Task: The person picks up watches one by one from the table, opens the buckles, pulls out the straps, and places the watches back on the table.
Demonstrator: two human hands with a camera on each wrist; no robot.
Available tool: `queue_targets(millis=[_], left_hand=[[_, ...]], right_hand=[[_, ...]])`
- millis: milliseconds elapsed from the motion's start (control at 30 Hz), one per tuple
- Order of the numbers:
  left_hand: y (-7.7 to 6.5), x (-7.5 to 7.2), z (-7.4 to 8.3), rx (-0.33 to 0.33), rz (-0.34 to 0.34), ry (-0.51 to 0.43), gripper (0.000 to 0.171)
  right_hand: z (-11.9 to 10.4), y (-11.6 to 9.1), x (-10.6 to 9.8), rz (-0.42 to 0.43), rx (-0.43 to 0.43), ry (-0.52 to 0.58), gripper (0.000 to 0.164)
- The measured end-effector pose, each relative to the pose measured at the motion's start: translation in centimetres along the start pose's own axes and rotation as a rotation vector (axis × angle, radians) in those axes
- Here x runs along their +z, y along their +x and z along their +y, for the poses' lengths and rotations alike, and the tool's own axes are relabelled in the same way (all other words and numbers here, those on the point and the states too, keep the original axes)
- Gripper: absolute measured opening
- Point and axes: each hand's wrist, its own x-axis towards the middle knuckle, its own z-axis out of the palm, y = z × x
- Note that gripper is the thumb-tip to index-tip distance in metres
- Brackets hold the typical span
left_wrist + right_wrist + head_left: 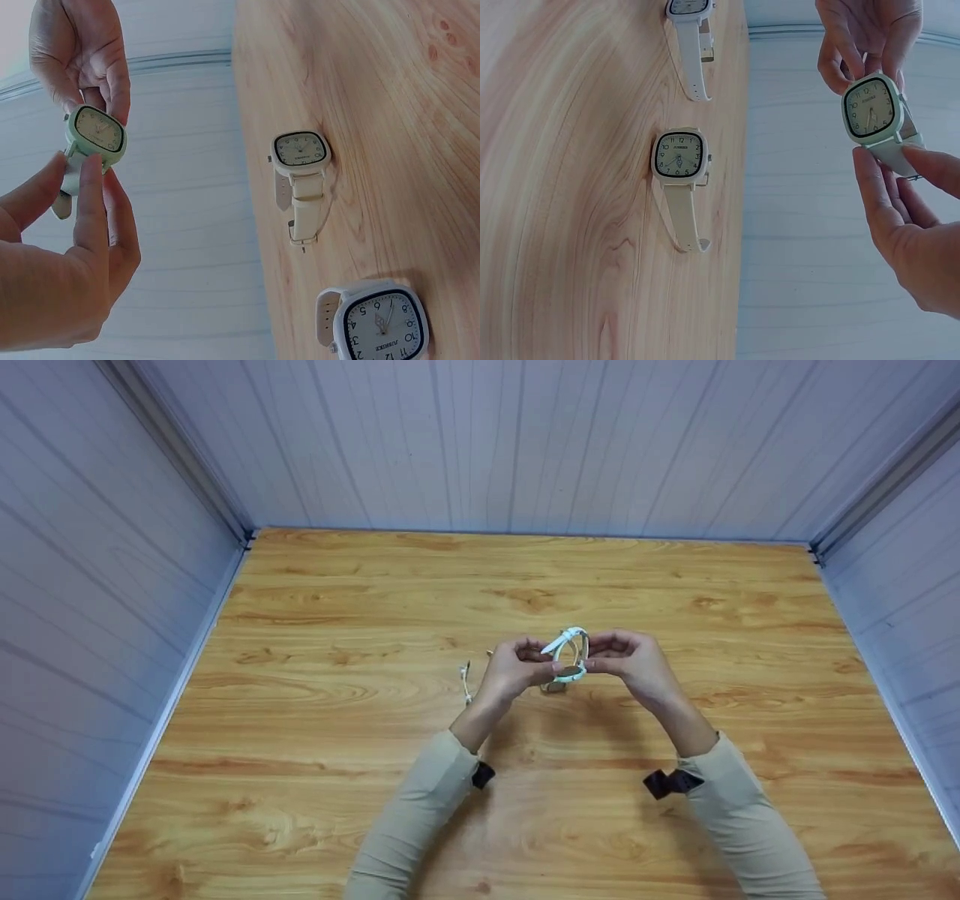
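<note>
A pale green wristwatch (571, 672) with a rounded square dial is held up over the table between both hands. Its strap curves into a loop, with one end sticking out to the left in the head view. My left hand (512, 669) pinches the watch from the left, thumb by the case. From the right, my right hand (637, 664) grips the other side. In the left wrist view, the dial of the watch (100, 129) faces that camera, with fingers at both ends of the case. The right wrist view shows right fingers on the strap beside the case (870, 109).
A cream wristwatch (301, 150) and a white wristwatch (384, 322) stand on the wood-grain table (337, 607). In the head view, one watch (555, 687) is partly hidden below the hands. Pale panel walls (480, 450) border the table at the back and sides.
</note>
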Motion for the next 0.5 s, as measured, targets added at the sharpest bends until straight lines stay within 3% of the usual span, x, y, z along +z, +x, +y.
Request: queue_targets(millis=[300, 500], left_hand=[[-0.32, -0.06, -0.01, 0.056, -0.046, 0.081, 0.03], [-0.3, -0.18, 0.02, 0.079, -0.026, 0.192, 0.027]], right_hand=[[-0.03, -0.23, 0.04, -0.034, -0.018, -0.042, 0.036], [0.16, -0.27, 0.12, -0.042, -0.026, -0.094, 0.033]])
